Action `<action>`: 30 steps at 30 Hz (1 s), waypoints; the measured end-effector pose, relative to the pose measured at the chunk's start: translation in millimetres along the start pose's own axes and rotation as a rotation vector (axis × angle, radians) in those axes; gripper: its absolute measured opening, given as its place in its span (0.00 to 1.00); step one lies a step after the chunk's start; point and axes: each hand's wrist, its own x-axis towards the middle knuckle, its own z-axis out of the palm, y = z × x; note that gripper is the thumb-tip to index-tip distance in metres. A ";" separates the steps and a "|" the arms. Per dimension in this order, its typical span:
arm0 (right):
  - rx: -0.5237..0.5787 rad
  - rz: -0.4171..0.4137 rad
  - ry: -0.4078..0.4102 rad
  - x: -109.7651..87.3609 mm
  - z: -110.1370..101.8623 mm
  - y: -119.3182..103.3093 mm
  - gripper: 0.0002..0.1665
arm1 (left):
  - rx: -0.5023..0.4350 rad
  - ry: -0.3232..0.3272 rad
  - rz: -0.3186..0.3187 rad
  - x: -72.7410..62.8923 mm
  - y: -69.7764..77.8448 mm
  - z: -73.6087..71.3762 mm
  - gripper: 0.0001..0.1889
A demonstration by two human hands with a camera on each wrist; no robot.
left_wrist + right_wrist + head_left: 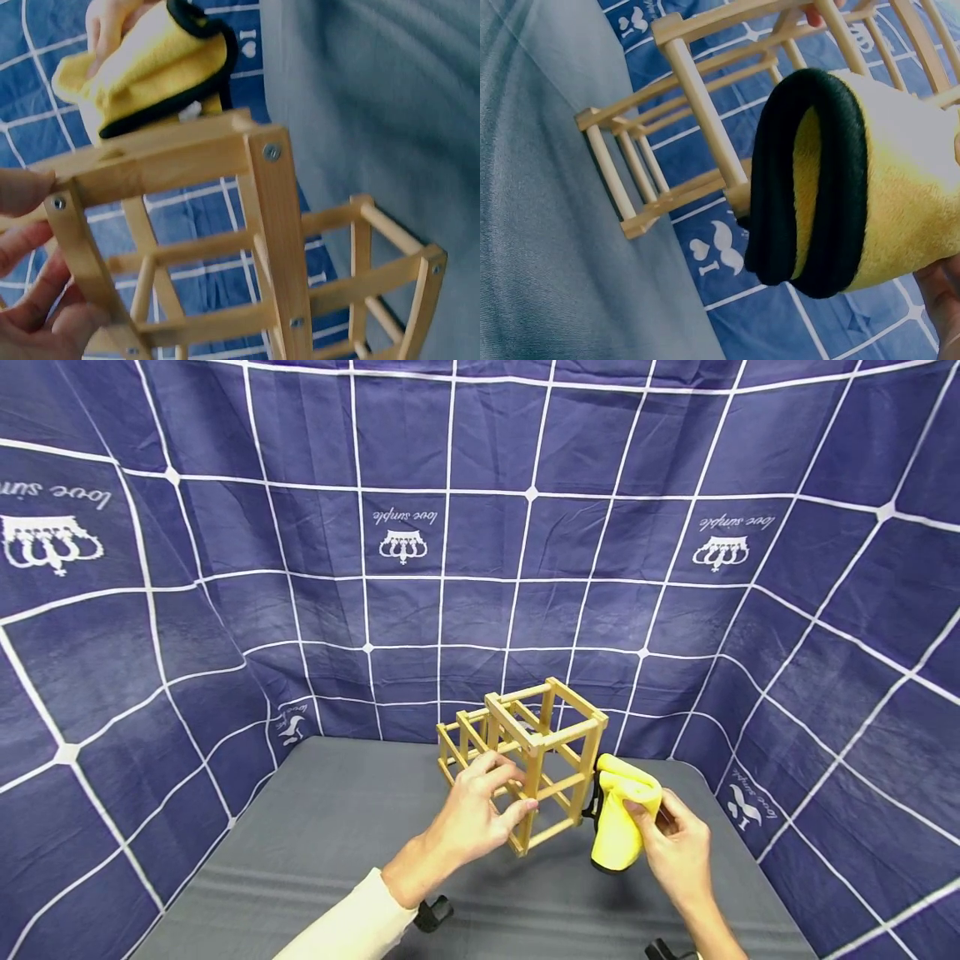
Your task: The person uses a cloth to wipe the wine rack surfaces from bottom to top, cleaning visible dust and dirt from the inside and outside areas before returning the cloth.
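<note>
Nearest the right wrist camera is the folded yellow plush cloth with black edging (900,187), clamped between thumb and fingers of the right hand (678,847). Just left of that grip stands the stepped light-wood rack of slats and dowels (277,232). I cannot confirm whether cloth and rack touch.

The left hand (472,806) is clamped on the near corner post (534,767) of the rack's taller end. From this grip, the lower steps extend away and to the left. Below both grips lies the grey fabric-covered table (322,827); I cannot tell whether the rack's whole base rests on it. Outermost, beyond both grips, hangs the navy fabric screen with white grid lines (480,610).

Step in hand, as I judge it: wiping the rack's taller end, left hand steadying, right hand working the cloth. Requirements for the next move: hold the left clamp firm; bring the cloth flush against the post nearest the right grip; fold it round the wood and draw it lengthwise. Caution: I would limit side pressure, since the light rack could swing about the left grip.
</note>
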 end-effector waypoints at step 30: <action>-0.028 -0.332 -0.049 -6.6 69.9 -44.2 0.25 | -0.055 -0.055 -0.024 -6.1 -42.2 -51.0 0.09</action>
